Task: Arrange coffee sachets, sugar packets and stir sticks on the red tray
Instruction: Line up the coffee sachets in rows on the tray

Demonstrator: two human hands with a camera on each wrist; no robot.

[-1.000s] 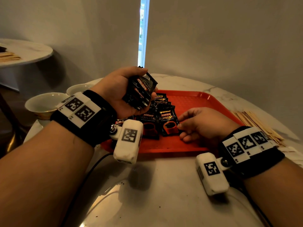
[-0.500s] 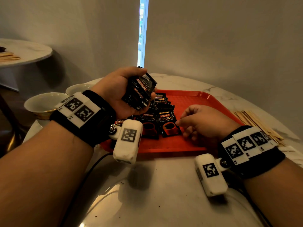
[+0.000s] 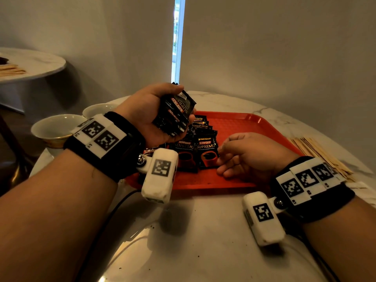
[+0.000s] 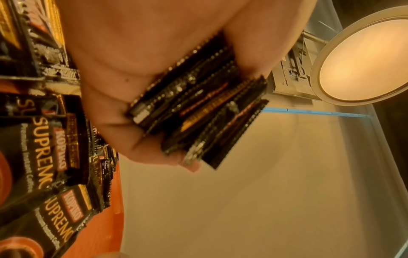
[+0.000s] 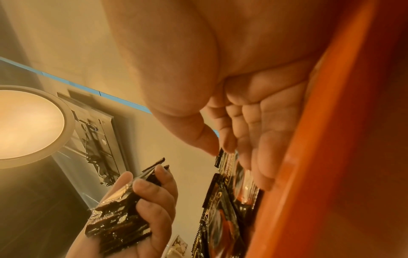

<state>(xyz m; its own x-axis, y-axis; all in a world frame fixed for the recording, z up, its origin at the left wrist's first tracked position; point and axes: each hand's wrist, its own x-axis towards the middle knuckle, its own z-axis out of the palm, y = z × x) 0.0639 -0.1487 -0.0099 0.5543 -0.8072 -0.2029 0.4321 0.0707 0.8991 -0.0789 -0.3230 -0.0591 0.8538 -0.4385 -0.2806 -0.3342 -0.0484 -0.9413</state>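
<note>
1. Foil coffee sachets, a thick stack clamped in my left hand above the red tray; slick, could fan out.
2. My right hand pinched the Kopiko sachet edge on the tray; a tug might skew the row.
3. Stir sticks lay off-tray.

Café-like room: round marble tables, cups, stir sticks.

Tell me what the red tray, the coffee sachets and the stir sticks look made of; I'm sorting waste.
Red tray: likely moulded plastic, with a finely textured matte floor and rounded rim. Coffee sachets: glossy printed film or foil laminate, with serrated edges and glints. Stir sticks: probably wood, being pale, flat, thin strips.
</note>
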